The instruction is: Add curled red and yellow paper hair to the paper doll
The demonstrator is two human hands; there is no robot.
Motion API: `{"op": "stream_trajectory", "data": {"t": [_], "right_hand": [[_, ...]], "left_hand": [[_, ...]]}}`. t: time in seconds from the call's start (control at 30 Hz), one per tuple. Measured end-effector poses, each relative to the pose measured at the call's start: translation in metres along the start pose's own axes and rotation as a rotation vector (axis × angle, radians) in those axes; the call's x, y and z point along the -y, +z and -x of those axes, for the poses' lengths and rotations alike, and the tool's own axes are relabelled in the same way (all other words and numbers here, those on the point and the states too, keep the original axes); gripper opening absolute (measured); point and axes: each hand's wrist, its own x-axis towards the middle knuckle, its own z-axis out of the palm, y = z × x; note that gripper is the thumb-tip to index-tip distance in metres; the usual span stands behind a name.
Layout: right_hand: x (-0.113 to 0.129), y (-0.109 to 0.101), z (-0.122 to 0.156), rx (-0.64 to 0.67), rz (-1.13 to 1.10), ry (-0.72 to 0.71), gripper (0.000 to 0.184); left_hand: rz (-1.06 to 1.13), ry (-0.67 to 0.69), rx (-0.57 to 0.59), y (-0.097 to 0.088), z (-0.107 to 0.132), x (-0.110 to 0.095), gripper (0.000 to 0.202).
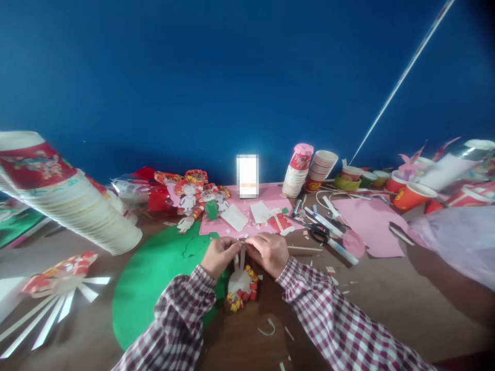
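Both hands meet over the middle of the table, fingers pinched close together. My left hand (222,256) and my right hand (269,253) are closed on the upper ends of the white strips of a paper cup cutout (240,282). The cutout hangs below my fingers, with a pale round middle and red and yellow folded pieces along its edge. What lies exactly between the fingertips is hidden. A thin wooden stick (305,248) lies just right of my right hand. A green paper circle (154,288) lies under and beside my left forearm.
A tall leaning stack of paper cups (85,206) stands left, near a cut cup with splayed strips (62,293). Cut-out figures (189,198) lie behind. Scissors (319,235), pens (328,221), pink paper (371,226) and more cup stacks (296,172) are right; scraps are scattered about.
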Motion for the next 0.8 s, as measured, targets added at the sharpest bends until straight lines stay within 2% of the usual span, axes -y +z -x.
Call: {"op": "stream_trajectory", "data": {"t": [0.27,0.8], "right_hand": [[0.0005,0.0005,-0.0004,0.004,0.025,0.009,0.012],[0.0022,-0.0011,-0.0012,0.057,-0.067,0.109,0.013]], "left_hand": [[-0.114,0.097,-0.022,-0.0016,-0.0018,0.0032,0.034],[-0.153,0.11,-0.046,-0.0032,-0.0016,0.0013,0.03]]}}
